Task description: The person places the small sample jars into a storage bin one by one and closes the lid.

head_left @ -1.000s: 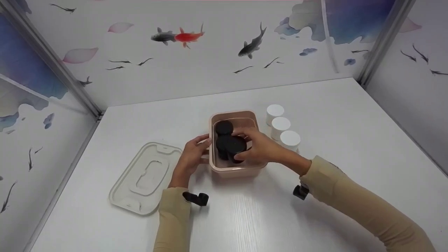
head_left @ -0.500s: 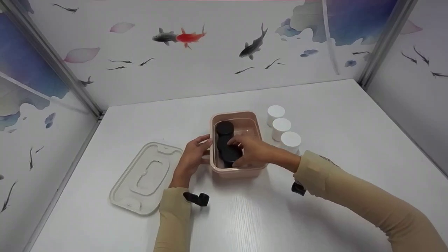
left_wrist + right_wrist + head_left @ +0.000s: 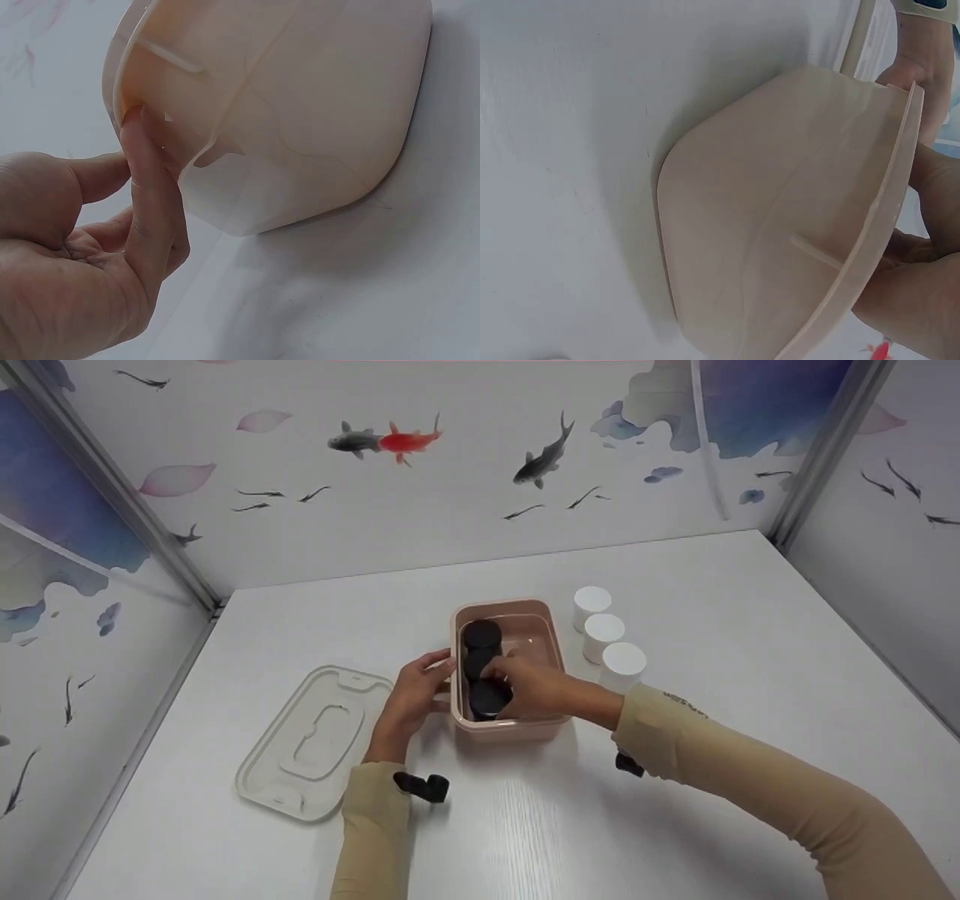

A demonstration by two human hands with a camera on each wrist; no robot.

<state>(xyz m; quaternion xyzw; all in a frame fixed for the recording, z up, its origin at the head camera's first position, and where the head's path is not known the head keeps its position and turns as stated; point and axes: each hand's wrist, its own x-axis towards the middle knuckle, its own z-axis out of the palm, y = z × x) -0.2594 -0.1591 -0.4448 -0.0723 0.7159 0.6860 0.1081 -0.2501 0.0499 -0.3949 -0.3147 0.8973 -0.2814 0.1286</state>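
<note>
Place: appeared a walled work booth, lab or studio; which was unclear.
White table [image 3: 697, 607]: ran up to the far panel [image 3: 450, 521].
Sides: left panel [image 3: 45, 660] and right panel [image 3: 870, 547] flanked the table.
Metal posts [image 3: 112, 480]: stood at both far corners.
Decoration: printed fish [image 3: 405, 441] and petals [image 3: 178, 480] marked the panels.
Wrist devices [image 3: 426, 787]: were black, worn as a pair.

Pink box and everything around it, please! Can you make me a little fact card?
Pink box: open, on the table
Inside: three black jars in a row
Right hand: grips the nearest black jar
Left hand: holds the box
White jars: three, right of the box
Lid: pale, lying left of the box
</note>
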